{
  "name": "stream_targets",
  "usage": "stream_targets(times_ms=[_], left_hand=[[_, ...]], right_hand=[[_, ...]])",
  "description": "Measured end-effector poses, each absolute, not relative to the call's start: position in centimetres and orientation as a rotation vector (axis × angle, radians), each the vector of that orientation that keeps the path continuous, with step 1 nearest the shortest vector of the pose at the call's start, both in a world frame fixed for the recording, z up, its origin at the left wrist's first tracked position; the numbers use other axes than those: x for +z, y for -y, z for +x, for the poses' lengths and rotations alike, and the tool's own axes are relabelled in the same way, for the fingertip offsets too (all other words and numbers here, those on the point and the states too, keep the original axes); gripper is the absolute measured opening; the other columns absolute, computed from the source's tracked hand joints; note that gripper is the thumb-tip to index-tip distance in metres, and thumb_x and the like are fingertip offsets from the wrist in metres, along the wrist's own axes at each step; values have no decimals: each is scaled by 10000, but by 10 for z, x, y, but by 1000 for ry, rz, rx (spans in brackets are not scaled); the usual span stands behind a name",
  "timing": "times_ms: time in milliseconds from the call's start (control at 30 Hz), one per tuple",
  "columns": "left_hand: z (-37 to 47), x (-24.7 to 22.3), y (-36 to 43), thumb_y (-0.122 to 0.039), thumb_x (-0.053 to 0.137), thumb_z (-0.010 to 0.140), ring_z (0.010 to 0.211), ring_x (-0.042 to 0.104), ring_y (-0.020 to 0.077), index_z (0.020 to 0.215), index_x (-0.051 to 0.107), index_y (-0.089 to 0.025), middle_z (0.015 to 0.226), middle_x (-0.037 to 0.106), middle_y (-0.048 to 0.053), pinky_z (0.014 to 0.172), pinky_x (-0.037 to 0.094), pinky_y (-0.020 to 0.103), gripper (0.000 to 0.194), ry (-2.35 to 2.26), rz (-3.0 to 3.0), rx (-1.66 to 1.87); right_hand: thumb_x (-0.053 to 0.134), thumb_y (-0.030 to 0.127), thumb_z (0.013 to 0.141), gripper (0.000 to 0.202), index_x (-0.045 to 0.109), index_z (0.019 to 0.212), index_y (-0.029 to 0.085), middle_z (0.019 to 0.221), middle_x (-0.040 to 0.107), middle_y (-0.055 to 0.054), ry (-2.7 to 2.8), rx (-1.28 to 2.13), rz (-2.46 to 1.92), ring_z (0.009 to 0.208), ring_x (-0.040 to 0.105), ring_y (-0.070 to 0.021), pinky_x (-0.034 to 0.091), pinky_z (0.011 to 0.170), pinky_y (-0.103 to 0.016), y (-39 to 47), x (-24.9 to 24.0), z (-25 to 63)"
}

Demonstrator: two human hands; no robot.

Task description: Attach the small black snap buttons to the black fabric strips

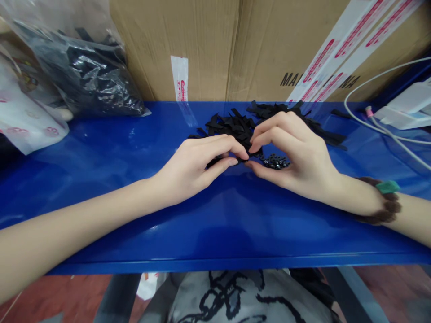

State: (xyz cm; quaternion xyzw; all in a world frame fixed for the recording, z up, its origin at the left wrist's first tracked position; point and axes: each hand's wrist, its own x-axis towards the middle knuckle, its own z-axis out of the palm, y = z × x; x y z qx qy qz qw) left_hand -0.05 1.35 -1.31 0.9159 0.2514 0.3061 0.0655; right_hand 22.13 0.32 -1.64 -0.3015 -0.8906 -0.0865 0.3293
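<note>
Near the middle of the blue table, my left hand (198,163) pinches a small black strip (241,160) between thumb and fingertips. Facing it, my right hand (299,157) is curled with thumb and index finger close around the same spot; what lies between those tips is too small to make out. Under the right palm is a little heap of shiny small black pieces (275,161). Just behind both hands lies a pile of flat black strips (232,125), and a second group of longer black strips (325,132) extends to the right, partly hidden by my right hand.
A large cardboard box (202,45) stands along the back of the blue table (202,224). At the back left are a clear plastic bag (97,76) of black pieces and a white printed bag (30,116). White cables (357,107) and a white device (407,105) sit right.
</note>
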Motion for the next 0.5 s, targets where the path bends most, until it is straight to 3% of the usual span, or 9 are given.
stream_targets(times_ms=[67,200,367,500], left_hand=[[-1,-13,-13,-152,574,894,737,627,59,993,640,-180,891,693,-28,698,478,162,122,-753,2761,927],[-1,-11,-10,-178,561,903,686,611,60,993,641,-184,820,676,-41,669,473,162,120,-790,2736,940],[-4,-8,-11,-156,350,983,809,660,85,1103,594,-186,960,705,-5,736,499,181,273,-842,2692,917],[-8,-10,-19,-219,416,965,921,622,162,1066,624,-197,1021,685,17,784,489,266,232,-983,2950,787]], right_hand=[[600,226,852,123,567,968,200,1016,649,-64,2324,-244,-792,933,586,-215,430,768,-361,-3,-16,221],[562,216,889,63,585,947,213,871,676,-3,2368,-311,-777,829,587,-176,397,754,-351,-4,-17,222],[550,207,898,48,596,891,218,871,674,4,2409,-399,-721,820,568,-162,385,761,-349,-4,-16,223],[532,199,909,54,579,889,217,909,672,-7,2470,-429,-637,833,569,-156,395,776,-352,-3,-14,222]])
